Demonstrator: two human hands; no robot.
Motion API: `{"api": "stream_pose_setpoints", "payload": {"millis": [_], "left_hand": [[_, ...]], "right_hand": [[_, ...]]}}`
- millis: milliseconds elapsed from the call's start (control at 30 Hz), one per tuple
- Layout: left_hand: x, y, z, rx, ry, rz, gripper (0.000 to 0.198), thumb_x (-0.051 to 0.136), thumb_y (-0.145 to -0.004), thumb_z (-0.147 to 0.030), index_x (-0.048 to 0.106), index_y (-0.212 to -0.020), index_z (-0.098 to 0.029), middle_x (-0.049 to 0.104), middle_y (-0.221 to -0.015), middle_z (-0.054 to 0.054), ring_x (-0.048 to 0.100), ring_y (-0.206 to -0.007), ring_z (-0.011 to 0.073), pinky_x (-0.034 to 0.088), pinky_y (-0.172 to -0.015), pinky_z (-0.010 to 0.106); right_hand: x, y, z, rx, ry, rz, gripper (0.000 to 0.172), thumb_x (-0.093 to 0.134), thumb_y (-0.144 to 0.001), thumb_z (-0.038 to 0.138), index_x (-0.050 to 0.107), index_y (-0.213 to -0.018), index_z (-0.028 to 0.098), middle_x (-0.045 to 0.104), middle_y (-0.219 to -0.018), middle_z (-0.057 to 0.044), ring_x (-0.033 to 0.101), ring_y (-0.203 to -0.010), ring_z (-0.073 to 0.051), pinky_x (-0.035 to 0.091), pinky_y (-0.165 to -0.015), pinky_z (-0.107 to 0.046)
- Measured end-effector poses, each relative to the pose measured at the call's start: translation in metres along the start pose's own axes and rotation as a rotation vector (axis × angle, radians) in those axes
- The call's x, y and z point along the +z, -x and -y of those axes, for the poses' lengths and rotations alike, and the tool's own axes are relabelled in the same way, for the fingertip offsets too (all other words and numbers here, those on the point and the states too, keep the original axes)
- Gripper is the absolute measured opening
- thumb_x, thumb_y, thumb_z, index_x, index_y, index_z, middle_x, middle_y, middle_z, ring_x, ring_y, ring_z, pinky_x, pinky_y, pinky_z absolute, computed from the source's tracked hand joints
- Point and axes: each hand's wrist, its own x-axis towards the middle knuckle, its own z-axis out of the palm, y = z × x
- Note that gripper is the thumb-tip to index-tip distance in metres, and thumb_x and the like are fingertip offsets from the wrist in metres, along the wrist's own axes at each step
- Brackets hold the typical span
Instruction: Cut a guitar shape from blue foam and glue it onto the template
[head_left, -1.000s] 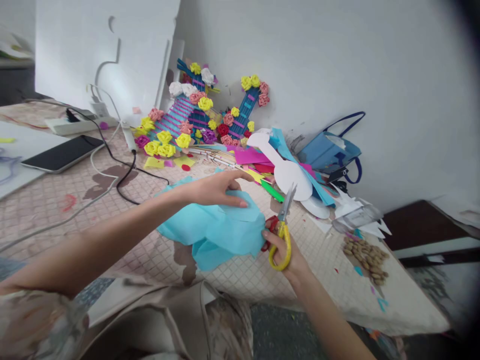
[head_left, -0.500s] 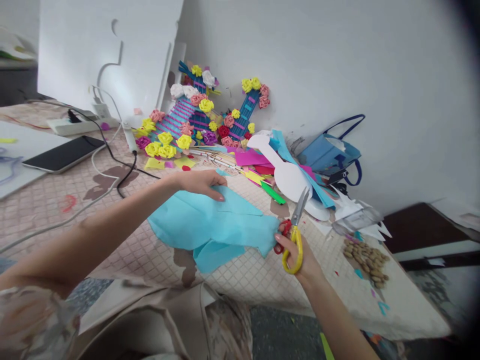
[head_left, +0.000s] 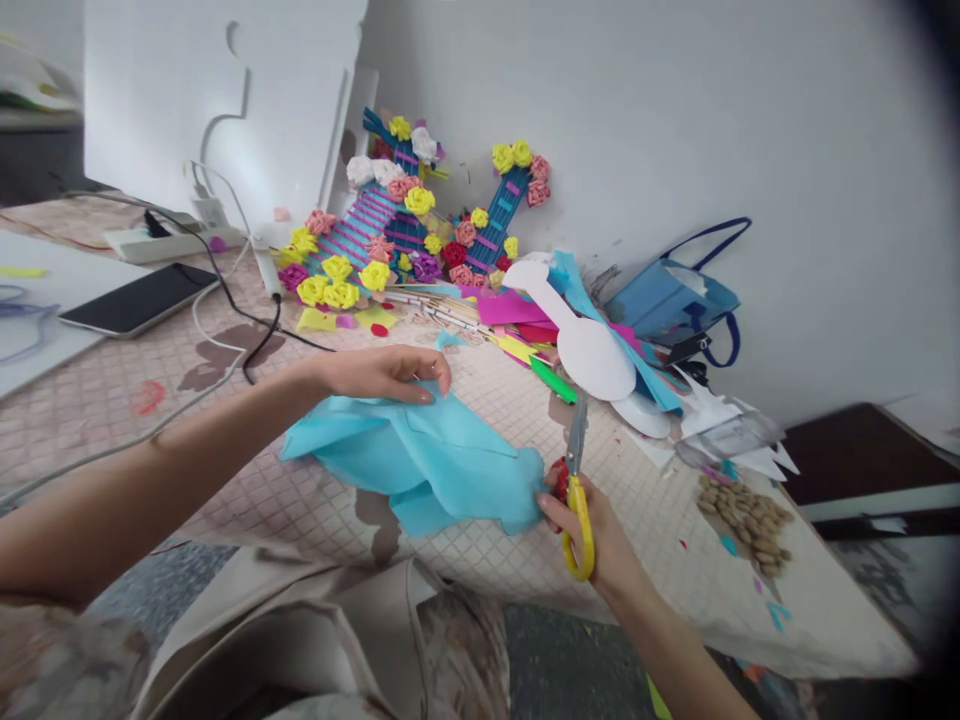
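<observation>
Light-blue paper sheet (head_left: pixel 427 460): thin, crumpled, folded over itself, lying betw. the two hands on the table (head_left: pixel 112 400). Left hand (head_left: pixel 382 372) rests on its far edge, fingers curled down onto it; can't tell if it's pinching. Right hand (head_left: pixel 596 535) at the sheet's near-right corner, closed round the yellow-red scissors (head_left: pixel 576 480), blades together & pointing up, thumb touching the paper. Hands apart, sheet spanning them. Beyond right hand: white cutout (head_left: pixel 589 350) on coloured paper scraps. To its right, a pile of nuts (head_left: pixel 742 515). Beyond left hand: paper flowers (head_left: pixel 341 290). Far left of it, a phone (head_left: pixel 139 300).
</observation>
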Motion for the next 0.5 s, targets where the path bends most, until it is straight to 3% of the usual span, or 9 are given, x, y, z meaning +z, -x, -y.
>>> {"api": "stream_pose_setpoints", "payload": {"millis": [100,233,367,500], "left_hand": [[-0.002,0.001,0.003,0.006,-0.092,0.061,0.024,0.056,-0.091,-0.037,0.067,-0.088,-0.016,0.068,-0.086,0.005,0.062,-0.08,0.013,0.048,-0.074,0.021],[-0.003,0.004,0.004,-0.063,-0.092,0.096,0.031,0.064,-0.085,-0.035,0.066,-0.112,-0.019,0.068,-0.111,0.008,0.063,-0.1,0.0194,0.048,-0.085,0.025],[-0.003,0.007,-0.001,-0.093,-0.159,0.06,0.046,0.075,-0.074,-0.03,0.063,-0.118,-0.022,0.067,-0.115,0.005,0.062,-0.104,0.0211,0.048,-0.086,0.026],[-0.006,0.009,-0.01,-0.063,-0.136,0.082,0.035,0.072,-0.078,-0.024,0.065,-0.112,-0.021,0.068,-0.112,0.005,0.063,-0.101,0.0192,0.048,-0.086,0.024]], "right_hand": [[0.0,0.004,0.001,0.001,0.044,0.014,0.03,0.072,-0.072,0.04,0.052,-0.085,0.022,0.046,-0.07,0.004,0.042,-0.058,-0.012,0.034,-0.053,-0.025],[-0.002,0.005,-0.001,0.022,0.099,0.008,0.028,0.071,-0.072,0.04,0.053,-0.085,0.022,0.046,-0.069,0.005,0.04,-0.057,-0.012,0.033,-0.052,-0.025],[-0.006,0.007,-0.005,0.004,0.099,-0.028,0.028,0.072,-0.073,0.038,0.054,-0.086,0.022,0.049,-0.073,0.004,0.041,-0.058,-0.012,0.034,-0.054,-0.025],[-0.008,0.012,0.002,0.008,0.071,-0.088,0.028,0.073,-0.073,0.038,0.055,-0.087,0.022,0.052,-0.082,0.002,0.044,-0.06,-0.011,0.036,-0.054,-0.025]]}}
